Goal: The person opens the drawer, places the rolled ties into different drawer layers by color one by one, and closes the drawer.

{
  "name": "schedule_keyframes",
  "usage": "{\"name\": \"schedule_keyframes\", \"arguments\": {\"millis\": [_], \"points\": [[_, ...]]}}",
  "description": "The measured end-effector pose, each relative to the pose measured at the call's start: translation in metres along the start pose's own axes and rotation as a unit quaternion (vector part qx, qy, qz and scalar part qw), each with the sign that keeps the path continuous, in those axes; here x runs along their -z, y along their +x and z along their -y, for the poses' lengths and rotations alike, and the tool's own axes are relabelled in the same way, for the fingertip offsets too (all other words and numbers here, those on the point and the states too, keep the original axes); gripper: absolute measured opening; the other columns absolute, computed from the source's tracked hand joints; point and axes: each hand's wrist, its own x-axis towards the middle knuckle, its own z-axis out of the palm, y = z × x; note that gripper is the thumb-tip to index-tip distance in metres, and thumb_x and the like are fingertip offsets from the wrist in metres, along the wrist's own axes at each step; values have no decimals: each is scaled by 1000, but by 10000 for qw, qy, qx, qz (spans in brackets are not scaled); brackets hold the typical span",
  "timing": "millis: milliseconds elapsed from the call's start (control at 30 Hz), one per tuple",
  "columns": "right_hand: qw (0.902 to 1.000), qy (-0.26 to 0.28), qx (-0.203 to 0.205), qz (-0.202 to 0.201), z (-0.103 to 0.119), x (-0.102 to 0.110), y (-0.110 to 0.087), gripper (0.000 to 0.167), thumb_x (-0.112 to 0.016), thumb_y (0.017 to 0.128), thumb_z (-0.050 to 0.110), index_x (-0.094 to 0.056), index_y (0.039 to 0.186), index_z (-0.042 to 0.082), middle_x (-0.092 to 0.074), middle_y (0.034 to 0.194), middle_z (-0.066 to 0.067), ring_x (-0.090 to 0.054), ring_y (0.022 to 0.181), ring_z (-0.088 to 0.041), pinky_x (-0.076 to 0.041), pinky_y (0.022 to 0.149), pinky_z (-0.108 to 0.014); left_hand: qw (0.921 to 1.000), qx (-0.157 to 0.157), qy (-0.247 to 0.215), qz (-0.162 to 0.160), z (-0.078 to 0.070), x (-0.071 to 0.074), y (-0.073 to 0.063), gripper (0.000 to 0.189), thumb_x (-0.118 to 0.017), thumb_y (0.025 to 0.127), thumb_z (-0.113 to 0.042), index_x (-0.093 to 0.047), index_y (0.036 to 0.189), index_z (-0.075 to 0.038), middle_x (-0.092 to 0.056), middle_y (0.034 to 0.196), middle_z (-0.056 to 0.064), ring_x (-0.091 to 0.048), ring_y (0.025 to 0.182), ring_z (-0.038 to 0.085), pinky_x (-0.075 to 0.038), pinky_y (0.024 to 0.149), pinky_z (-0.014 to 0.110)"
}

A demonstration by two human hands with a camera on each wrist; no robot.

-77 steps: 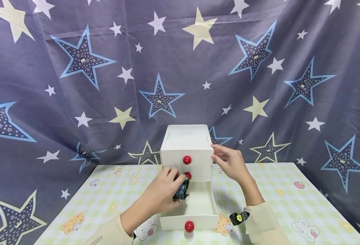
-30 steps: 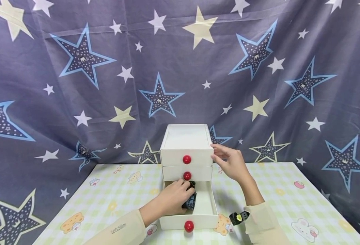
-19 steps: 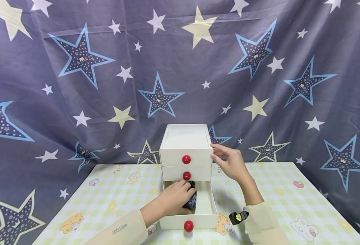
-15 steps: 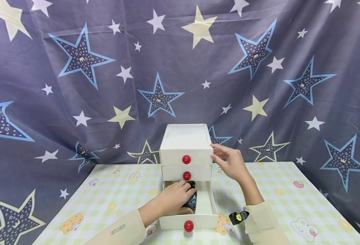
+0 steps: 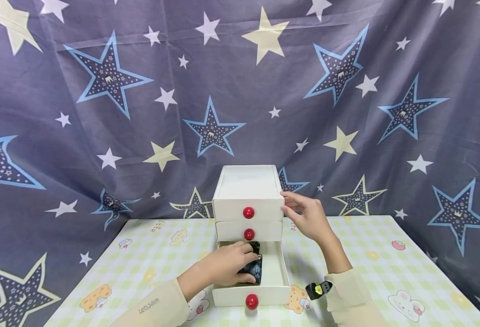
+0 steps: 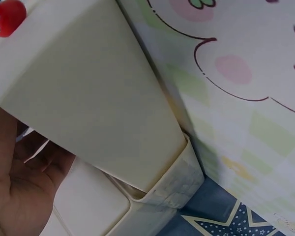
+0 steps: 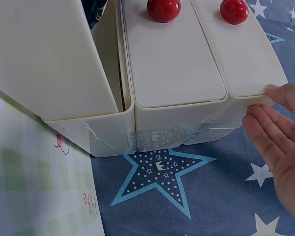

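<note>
In the head view, a small dark, blue-patterned soft item [image 5: 256,269], of a kind I cannot make out, lies inside the pulled-out bottom drawer [image 5: 251,296] of a white drawer cabinet [image 5: 249,182]. My left hand [image 5: 225,263] reaches over the drawer's left side, its loosely bent fingers and thumb resting on the item. In the left wrist view the drawer wall hides part of that hand. My right hand [image 5: 309,219] touches the cabinet's upper right side. The right wrist view shows its thumb at the front corner and its fairly straight fingers along the side.
Red round knobs, such as the top one [image 5: 248,212], mark the drawers; the upper two are pushed in. The cabinet stands on a checked tablecloth [image 5: 158,259]. A star-patterned curtain [image 5: 231,86] hangs behind. A black strap [image 5: 319,290] with a yellow mark sits by the right sleeve.
The left hand lowered the dark item from the drawer's left side into the drawer. Since half a second ago it has drawn slightly left while the item stays put. The right hand has not moved.
</note>
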Motion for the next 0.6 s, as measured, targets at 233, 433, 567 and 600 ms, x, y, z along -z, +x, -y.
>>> {"name": "schedule_keyframes", "arguments": {"millis": [233,433,567,600], "points": [[10000,-41,-27,11,0,0,0,38,-76,94,9,-70,132,7,-77,105,-11,-75,91,-24,-64,79,-38,9998,-67,-189,-85,0,5,0,40,-71,97,-44,-71,123,-14,-65,112,-3,-60,102,10,-54,90,22],[10000,-33,-22,-3,0,0,0,38,-76,94,9,-70,131,8,-77,105,-10,-75,91,-23,-64,79,-37,9989,-204,-51,-419,-5,13,2,31,-72,97,-39,-72,118,-16,-65,108,-5,-61,97,9,-55,85,21],[10000,-25,-15,-13,0,0,0,38,-76,94,8,-70,131,7,-77,104,-11,-75,91,-24,-64,79,-37,9957,-415,355,-747,-11,20,3,22,-72,97,-36,-73,108,-17,-63,97,-6,-58,85,9,-54,74,21],[10000,-23,-8,-20,0,0,0,38,-76,94,7,-70,131,7,-77,104,-11,-75,91,-24,-64,79,-37,9941,-466,509,-839,-13,21,3,20,-72,97,-36,-72,104,-18,-63,94,-6,-58,83,10,-53,72,21]]}}
